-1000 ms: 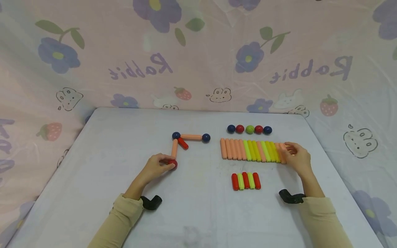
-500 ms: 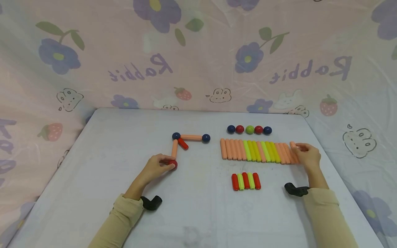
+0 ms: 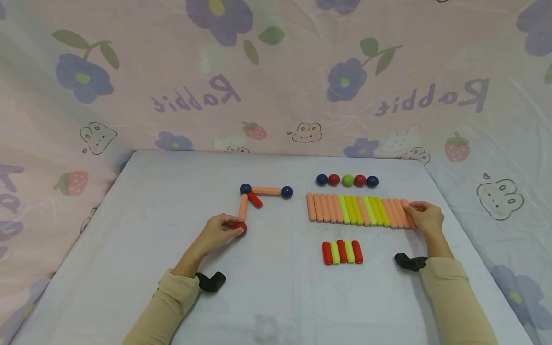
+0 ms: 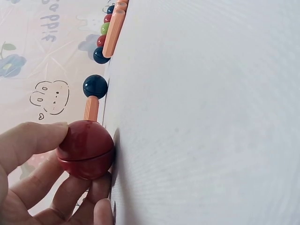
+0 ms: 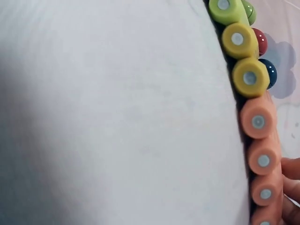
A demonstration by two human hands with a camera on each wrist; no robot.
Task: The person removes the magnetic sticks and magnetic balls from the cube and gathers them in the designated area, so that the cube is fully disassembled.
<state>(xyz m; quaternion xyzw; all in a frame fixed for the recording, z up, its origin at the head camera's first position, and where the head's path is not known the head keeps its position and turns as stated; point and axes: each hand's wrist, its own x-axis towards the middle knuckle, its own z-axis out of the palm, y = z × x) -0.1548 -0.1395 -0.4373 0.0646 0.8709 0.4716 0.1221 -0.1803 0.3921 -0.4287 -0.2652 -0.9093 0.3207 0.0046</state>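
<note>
In the head view my left hand [image 3: 219,233] pinches a red ball [image 3: 242,228] between thumb and fingers. The left wrist view shows the same red ball [image 4: 86,149] close up, its far side against an orange stick [image 4: 92,108]. That orange stick [image 3: 243,207] runs up to a dark blue ball [image 3: 245,189]. From there a short red stick [image 3: 255,200] slants off, and another orange stick [image 3: 266,191] reaches a second blue ball [image 3: 286,192]. My right hand [image 3: 427,219] holds the rightmost orange stick [image 3: 408,213] of a long row; its fingers [image 5: 291,168] barely show in the right wrist view.
The row of orange, green and yellow sticks [image 3: 353,210] lies side by side at the right. Behind it stand several balls [image 3: 347,180] in a line. In front lie short red and green sticks [image 3: 342,251]. A printed curtain [image 3: 276,96] borders the white table [image 3: 172,182].
My right hand has moved right along the row, then slightly back left, bringing the tilted last orange stick in against its neighbours. The left hand stays on the red ball.
</note>
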